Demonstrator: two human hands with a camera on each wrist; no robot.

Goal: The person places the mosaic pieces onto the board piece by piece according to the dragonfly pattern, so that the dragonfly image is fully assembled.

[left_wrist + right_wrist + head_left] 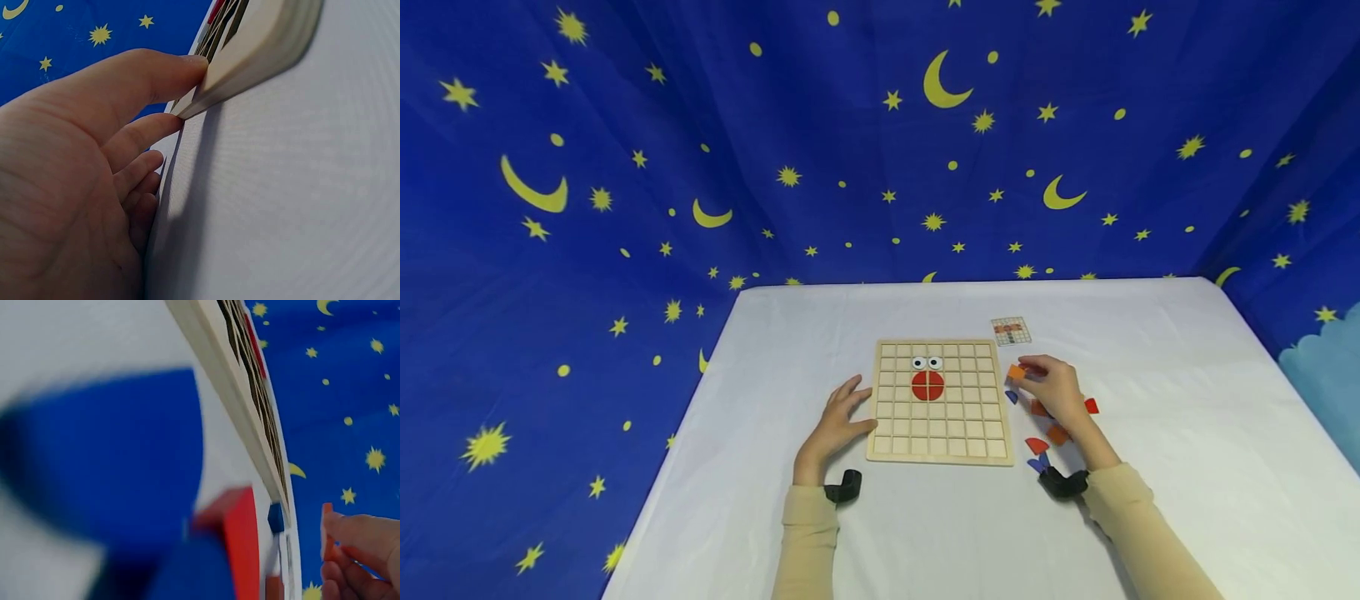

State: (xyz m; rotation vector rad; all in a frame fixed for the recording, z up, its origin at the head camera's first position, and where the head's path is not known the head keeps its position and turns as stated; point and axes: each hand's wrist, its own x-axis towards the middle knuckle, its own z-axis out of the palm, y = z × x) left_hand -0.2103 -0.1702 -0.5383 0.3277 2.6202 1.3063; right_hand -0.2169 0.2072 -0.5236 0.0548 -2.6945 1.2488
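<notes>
A wooden grid board [940,457] lies on the white table, with a red disc of quarter pieces [919,392] and two eye pieces [935,363] set in its cells. Along the board's left edge rests my left hand [837,427]; in the left wrist view its thumb and index finger touch the wooden rim [250,69]. My right hand [1057,392], just right of the board, pinches an orange square tile [1016,372]. That tile [326,532] is held above the table in the right wrist view. Under and around this hand lie loose red, orange and blue pieces, partly covered by it.
A small pattern card [1011,331] lies beyond the board's upper right corner. Near the right wrist are a red quarter piece [1037,446] and blue pieces [1036,465]. A blue half-round piece [1012,397] sits beside the board. Starry blue cloth [850,125] hangs behind the table.
</notes>
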